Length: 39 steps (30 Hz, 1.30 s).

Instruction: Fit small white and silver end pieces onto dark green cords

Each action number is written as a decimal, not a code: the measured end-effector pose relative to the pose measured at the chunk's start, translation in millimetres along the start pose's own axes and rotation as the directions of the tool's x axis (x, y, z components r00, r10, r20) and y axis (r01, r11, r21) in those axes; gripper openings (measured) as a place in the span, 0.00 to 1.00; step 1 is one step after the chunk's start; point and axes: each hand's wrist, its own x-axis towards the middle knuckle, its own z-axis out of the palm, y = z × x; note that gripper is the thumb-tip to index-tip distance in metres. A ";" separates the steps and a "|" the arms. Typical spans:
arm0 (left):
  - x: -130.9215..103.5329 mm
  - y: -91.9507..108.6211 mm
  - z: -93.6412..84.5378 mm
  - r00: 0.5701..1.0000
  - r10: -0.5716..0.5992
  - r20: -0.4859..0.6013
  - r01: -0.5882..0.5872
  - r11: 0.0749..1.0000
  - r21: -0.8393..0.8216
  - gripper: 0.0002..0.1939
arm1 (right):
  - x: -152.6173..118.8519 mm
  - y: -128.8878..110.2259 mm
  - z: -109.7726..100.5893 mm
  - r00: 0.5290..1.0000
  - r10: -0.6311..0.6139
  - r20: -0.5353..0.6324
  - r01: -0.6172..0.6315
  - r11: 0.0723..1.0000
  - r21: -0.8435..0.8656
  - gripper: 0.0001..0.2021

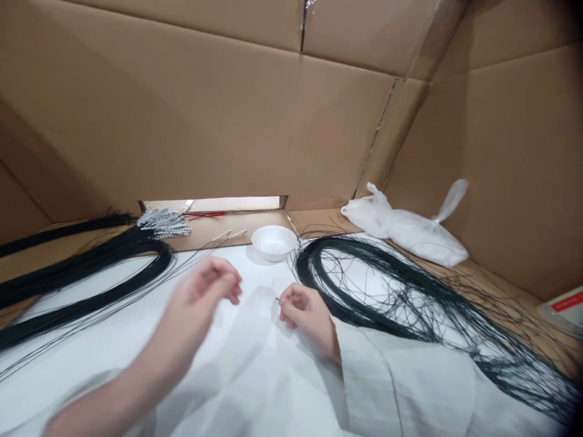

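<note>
Pinching a thin wire between thumb and forefinger, the right hand is resting on the white table, knuckles up, fingers curled in tight; only the wire's short dark tip is showing, poking out leftward from the fingertips. The right sleeve is white cloth, creased, lying across the table's near edge.

The left hand is hovering above the table just left of the wire tip, blurred, fingers loosely bent and holding nothing (whether thumb and finger are touching, I cannot tell).

Beyond the hands a small white bowl is sitting, round and smooth. To the right a loose coil of dark green wire is sprawling, strands straying outward. To the left, bundles of dark wire are lying in long curves, with silver bristly tips clustered at their far end. A white plastic bag, knotted, is lying by the cardboard wall, which is enclosing the table.
</note>
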 end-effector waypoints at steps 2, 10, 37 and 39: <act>-3.3 -21.7 10.9 0.990 -0.068 0.120 0.067 0.998 0.010 0.04 | -0.5 -3.0 0.6 1.000 0.014 0.023 -0.014 1.000 0.011 0.04; -7.0 -73.8 26.2 0.953 -0.140 0.269 0.145 0.989 0.000 0.04 | -3.9 -11.9 4.6 0.985 0.112 0.129 -0.122 0.990 0.070 0.03; -5.2 -67.2 27.8 0.916 -0.233 0.327 0.264 0.963 -0.052 0.06 | -8.0 -8.2 5.8 0.993 0.049 0.111 -0.044 0.998 -0.054 0.02; -4.8 -67.4 27.8 0.914 -0.238 0.328 0.269 0.962 -0.053 0.06 | -8.0 -8.0 5.9 0.993 0.047 0.110 -0.042 0.998 -0.050 0.02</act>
